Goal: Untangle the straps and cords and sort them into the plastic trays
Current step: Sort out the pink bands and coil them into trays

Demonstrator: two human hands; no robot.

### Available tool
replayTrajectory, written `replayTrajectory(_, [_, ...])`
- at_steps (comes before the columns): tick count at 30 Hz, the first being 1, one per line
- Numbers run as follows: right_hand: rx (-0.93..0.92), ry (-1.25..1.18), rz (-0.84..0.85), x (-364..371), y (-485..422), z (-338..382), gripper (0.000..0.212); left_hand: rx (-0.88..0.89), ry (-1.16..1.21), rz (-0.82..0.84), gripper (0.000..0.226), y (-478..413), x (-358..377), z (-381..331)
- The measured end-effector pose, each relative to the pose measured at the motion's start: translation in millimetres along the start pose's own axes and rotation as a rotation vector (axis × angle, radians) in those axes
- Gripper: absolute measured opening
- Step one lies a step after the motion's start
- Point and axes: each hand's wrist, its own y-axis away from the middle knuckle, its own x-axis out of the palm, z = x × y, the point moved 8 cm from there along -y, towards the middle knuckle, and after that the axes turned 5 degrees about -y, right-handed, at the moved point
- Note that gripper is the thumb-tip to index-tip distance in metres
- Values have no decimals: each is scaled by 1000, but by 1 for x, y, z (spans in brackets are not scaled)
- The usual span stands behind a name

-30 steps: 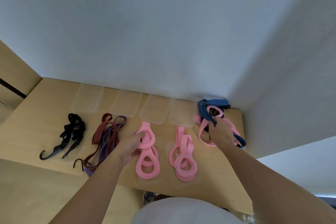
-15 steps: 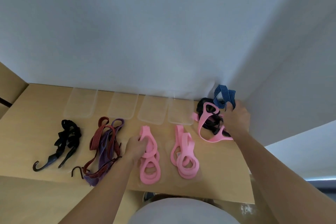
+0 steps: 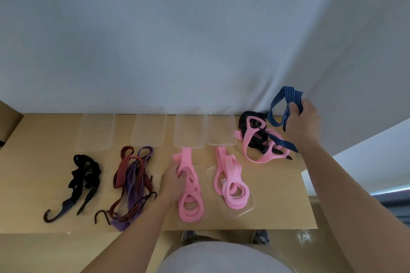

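**Far right corner of the tabletop (image 3: pixel 44 139).** The right hand (image 3: pixel 305 121) grips a blue strap (image 3: pixel 286 95) and holds it raised, above and just right of the tangle (image 3: pixel 257 139) of pink strap and black cord that lies against the back wall. The strap's folded lengths hang from the hand down and leftward toward the tangle. A further blue striped length (image 3: pixel 282 145) lies across the tangle's near right edge.

The coming pull probably turns on this line: the strap should come free upward and rightward, away from the pink loop. The right hand is the nearer. The left hand (image 3: pixel 172 182) is well apart, curled round the pink straps (image 3: pixel 190 193), which lie lengthwise from far to near.

Empty clear trays (image 3: pixel 95 133) stand in a row along the back.

Not determinable:
- whether the raised strap and the lying blue length are one piece;
- whether it passes through the pink loop;
- the outlines of any near trays, which are transparent.

The right fingers are largely hidden behind the hand.
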Motion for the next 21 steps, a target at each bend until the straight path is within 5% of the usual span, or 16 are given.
replayTrajectory(5, [-39,-52,-33,-13,3,16,26,19,-173,-127,18,2,-9,-1])
replayTrajectory(14, [-97,-161,-69,-37,10,53,24,23,-398,-215,46,6,-25,-20])
replayTrajectory(21, [-155,-292,-53,-52,17,90,22,261,-266,-131,13,15,-13,-79])
